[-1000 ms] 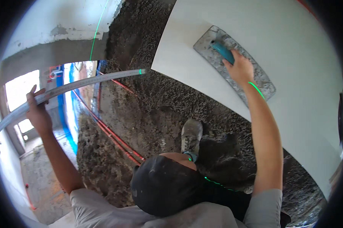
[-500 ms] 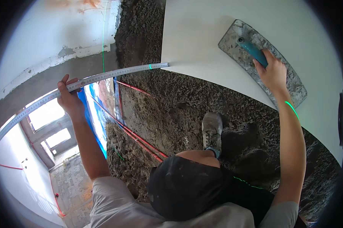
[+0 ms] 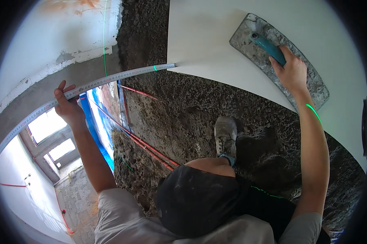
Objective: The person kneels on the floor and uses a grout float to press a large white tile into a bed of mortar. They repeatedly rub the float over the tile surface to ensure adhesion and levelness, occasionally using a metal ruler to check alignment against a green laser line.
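My left hand [image 3: 69, 105] is closed round a long, silver-white measuring tape [image 3: 110, 78] with fine graduations. Its blade runs from the left rim of the view to the near-left corner of a large pale tile [image 3: 210, 44], where its tip lies over the tile's edge. On the right, my right hand [image 3: 293, 71] grips the teal handle of a float [image 3: 307, 53]. The float's rectangular grey plate is crusted with mortar and lies flat on the tile. Green laser light crosses the tape and my right forearm.
Dark, rough mortar [image 3: 183, 97] covers the floor below the tile, with a shoe [image 3: 225, 132] standing on it. Red pipes [image 3: 151, 150] run along the floor. At the left are a part-plastered wall [image 3: 69, 36], windows [image 3: 49, 126] and blue sheeting [image 3: 96, 130].
The tape, tile and float sit slightly higher and further left in the view. Both hands keep their hold, and the float stays at nearly the same place on the tile.
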The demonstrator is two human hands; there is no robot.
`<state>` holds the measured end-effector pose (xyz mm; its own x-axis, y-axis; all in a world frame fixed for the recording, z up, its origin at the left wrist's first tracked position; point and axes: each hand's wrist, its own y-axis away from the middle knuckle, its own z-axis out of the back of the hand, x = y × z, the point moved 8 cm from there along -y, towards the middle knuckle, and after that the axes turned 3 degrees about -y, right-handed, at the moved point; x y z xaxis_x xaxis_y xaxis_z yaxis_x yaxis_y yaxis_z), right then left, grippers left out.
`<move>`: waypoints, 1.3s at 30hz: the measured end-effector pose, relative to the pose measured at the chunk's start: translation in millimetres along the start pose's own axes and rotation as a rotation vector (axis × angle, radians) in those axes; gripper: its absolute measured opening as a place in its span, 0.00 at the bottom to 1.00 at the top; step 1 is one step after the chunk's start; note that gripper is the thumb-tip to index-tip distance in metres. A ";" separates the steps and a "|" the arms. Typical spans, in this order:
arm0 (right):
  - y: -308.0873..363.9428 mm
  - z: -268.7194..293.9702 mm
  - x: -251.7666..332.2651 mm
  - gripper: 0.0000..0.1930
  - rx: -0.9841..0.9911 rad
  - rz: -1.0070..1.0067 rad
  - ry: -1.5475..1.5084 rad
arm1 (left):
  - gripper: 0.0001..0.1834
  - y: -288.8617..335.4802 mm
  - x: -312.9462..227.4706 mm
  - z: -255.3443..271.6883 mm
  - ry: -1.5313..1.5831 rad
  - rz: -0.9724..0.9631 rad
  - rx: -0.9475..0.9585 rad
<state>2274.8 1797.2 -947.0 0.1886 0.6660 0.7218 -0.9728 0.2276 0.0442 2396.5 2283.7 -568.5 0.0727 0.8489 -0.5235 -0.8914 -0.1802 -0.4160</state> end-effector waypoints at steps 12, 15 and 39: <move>-3.3 138.9 -103.1 0.18 0.391 -0.061 0.223 | 0.28 66.6 -209.6 5.1 -0.258 -0.401 -0.022; 28.4 219.4 -187.6 0.17 0.145 -0.053 0.310 | 0.29 115.4 -284.0 -33.0 0.128 -0.459 0.113; 195.3 415.5 -392.6 0.19 -0.433 -0.452 -0.298 | 0.29 367.3 -552.3 -168.4 0.382 -0.638 0.437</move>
<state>1954.8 1285.0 -934.7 0.4576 0.2290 0.8592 -0.6542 0.7411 0.1510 2104.3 1665.0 -557.3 0.6937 0.4835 -0.5339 -0.7154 0.5483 -0.4330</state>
